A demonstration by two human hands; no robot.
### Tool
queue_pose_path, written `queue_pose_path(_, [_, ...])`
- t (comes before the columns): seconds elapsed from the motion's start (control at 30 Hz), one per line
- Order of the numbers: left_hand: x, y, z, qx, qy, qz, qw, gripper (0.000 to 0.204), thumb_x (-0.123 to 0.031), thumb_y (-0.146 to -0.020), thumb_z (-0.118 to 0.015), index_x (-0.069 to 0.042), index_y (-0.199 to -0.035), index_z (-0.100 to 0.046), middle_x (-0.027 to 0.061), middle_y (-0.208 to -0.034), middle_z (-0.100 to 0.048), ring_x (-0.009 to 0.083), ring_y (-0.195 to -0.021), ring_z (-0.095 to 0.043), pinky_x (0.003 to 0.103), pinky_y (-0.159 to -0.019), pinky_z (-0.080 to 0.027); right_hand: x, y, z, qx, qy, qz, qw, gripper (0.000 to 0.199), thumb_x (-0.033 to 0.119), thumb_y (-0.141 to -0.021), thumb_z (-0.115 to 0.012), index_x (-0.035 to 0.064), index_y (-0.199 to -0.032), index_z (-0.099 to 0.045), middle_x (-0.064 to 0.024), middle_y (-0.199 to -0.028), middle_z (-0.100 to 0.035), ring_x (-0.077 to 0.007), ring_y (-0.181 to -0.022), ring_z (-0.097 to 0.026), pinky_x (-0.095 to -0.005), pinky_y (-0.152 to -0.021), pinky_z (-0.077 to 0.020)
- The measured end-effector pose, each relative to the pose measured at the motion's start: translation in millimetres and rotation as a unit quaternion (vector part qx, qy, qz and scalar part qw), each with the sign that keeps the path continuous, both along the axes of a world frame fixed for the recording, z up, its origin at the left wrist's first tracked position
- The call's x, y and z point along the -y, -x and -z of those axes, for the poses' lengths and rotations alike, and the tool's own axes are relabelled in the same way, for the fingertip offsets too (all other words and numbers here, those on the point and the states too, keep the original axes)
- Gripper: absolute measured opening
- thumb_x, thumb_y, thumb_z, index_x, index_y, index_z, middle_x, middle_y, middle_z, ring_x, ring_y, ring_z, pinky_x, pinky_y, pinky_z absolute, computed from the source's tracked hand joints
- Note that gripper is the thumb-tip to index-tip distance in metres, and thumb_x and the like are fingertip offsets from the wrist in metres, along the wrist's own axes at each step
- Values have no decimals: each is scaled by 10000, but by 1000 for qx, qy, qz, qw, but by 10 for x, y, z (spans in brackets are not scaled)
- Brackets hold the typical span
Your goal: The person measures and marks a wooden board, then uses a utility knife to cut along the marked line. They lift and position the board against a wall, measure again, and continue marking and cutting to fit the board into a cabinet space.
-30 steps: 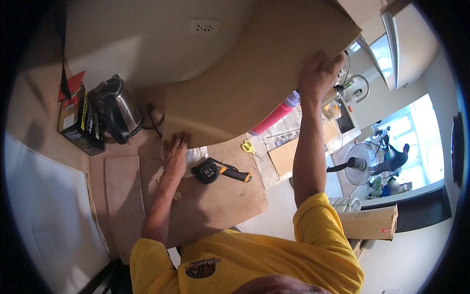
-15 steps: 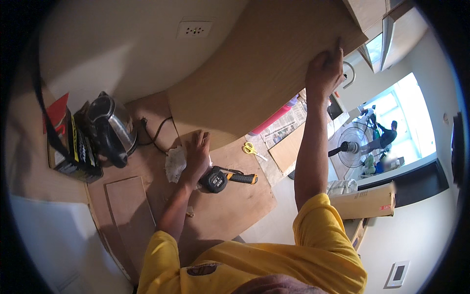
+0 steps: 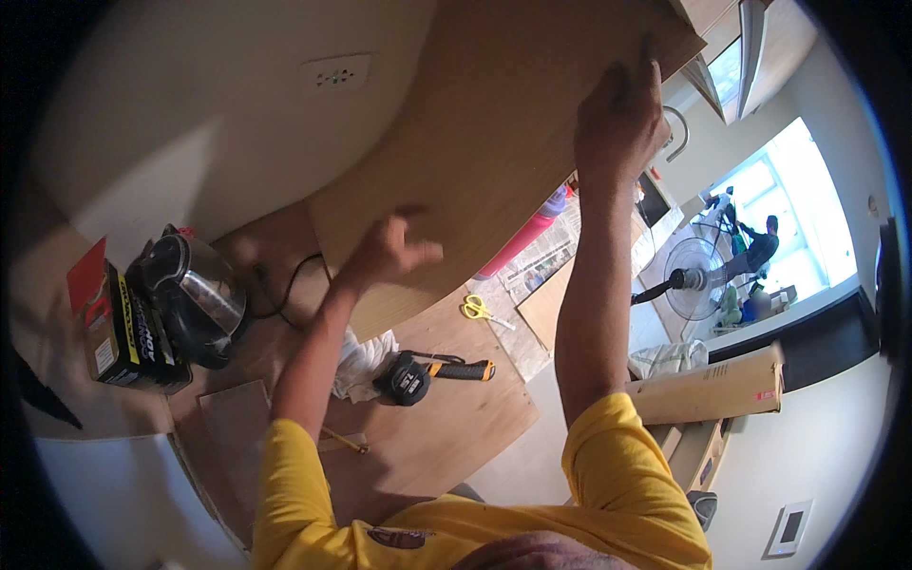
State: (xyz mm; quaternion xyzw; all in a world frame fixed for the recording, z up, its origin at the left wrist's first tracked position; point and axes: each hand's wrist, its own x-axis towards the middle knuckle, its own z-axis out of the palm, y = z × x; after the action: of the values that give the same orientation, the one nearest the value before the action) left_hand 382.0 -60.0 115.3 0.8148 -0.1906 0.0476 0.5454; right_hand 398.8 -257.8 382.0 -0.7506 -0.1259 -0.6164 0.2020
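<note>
A large wood-grain panel leans up along the wall, its lower corner over the wooden worktop. High on its right side, my right hand grips the panel's edge, index finger stretched along the face. My left hand, slightly blurred, is in front of the panel's lower part with fingers apart and nothing in them. Below that hand lie a crumpled white cloth, a black tape measure and a knife-like tool with a black and orange handle. Yellow scissors rest farther right.
On the left are a steel kettle with a dark cord and a black and yellow box. A wall socket is behind. To the right are newspaper, a pink object, a fan and a long cardboard box.
My left hand has lifted from the panel's bottom corner and moved up across its face, fingers spreading. My right hand stays at the panel's edge. The view has shifted slightly.
</note>
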Motion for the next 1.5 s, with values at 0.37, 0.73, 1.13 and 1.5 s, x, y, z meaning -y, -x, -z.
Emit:
queue_pose_path(0.37, [525, -1872, -3003, 113, 6, -180, 977, 851, -312, -1034, -561, -96, -1641, -6, 153, -1714, 18, 390, -1571, -6, 493, -1283, -115, 109, -137, 96, 86, 1, -53, 995, 457, 102, -965, -609, 47, -1415, -562, -224, -1120, -734, -355, -918, -757, -423, -798, -598])
queue_pose_path(0.73, [467, -2375, -3164, 186, -90, -251, 946, 881, -188, -1017, -583, -45, -1627, 36, 198, -1702, 38, 365, -1578, 11, 520, -1274, -124, 73, -133, 257, 74, -219, -221, 947, 373, 67, -959, -646, 9, -1327, -615, -170, -1119, -726, -195, -898, -717, -266, -756, -563])
queue_pose_path(1.13, [413, -2380, -3201, 238, -78, -285, 925, 748, -368, -1075, -442, -57, -1637, -58, 161, -1711, -43, 339, -1572, -90, 460, -1279, -128, 409, -238, -91, 191, 40, -25, 981, 303, 131, -926, -724, 62, -1221, -718, -79, -905, -650, -142, -709, -636, -253, -645, -510])
queue_pose_path(1.5, [366, -2542, -3102, 228, 48, -247, 941, 702, -500, -1099, -218, -57, -1634, -114, 173, -1696, -137, 335, -1563, -147, 451, -1273, -126, 501, -337, -563, 162, -58, -11, 985, 379, 338, -899, -777, -18, -1008, -707, -118, -813, -724, -181, -762, -714, -337, -725, -572])
